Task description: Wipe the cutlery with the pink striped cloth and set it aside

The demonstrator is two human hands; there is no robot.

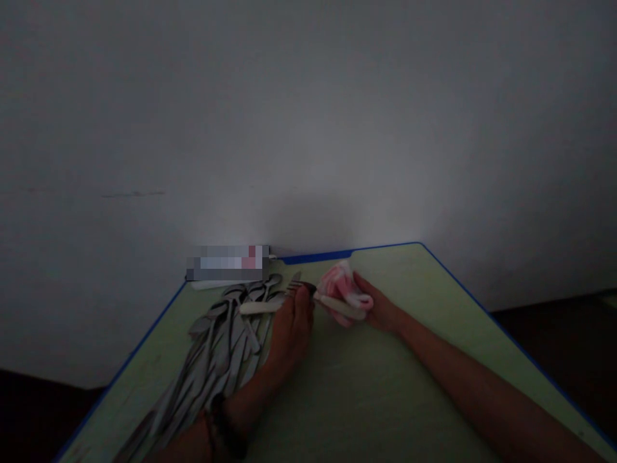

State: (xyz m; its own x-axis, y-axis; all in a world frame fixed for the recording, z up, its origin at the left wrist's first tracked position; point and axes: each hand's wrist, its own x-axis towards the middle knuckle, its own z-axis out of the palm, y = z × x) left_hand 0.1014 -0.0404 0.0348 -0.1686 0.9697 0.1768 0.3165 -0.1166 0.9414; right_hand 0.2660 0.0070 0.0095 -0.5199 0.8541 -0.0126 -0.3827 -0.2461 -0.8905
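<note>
L hand [293,325] holds fork [312,290]; R hand [380,307] grips cloth [341,280] at fork's handle [347,309], fingertips hidden. Cutlery [222,347] L of fork, pt. hidden.

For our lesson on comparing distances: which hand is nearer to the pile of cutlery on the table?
The left. The left hand is close beside the pile of cutlery; the right hand is farther off, holding the pink cloth.

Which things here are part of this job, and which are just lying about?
Part of it:
fork, in the left hand
pink cloth, in the right hand
probably the cutlery pile

Just lying there, apparently:
pixelated object, far left corner
</note>
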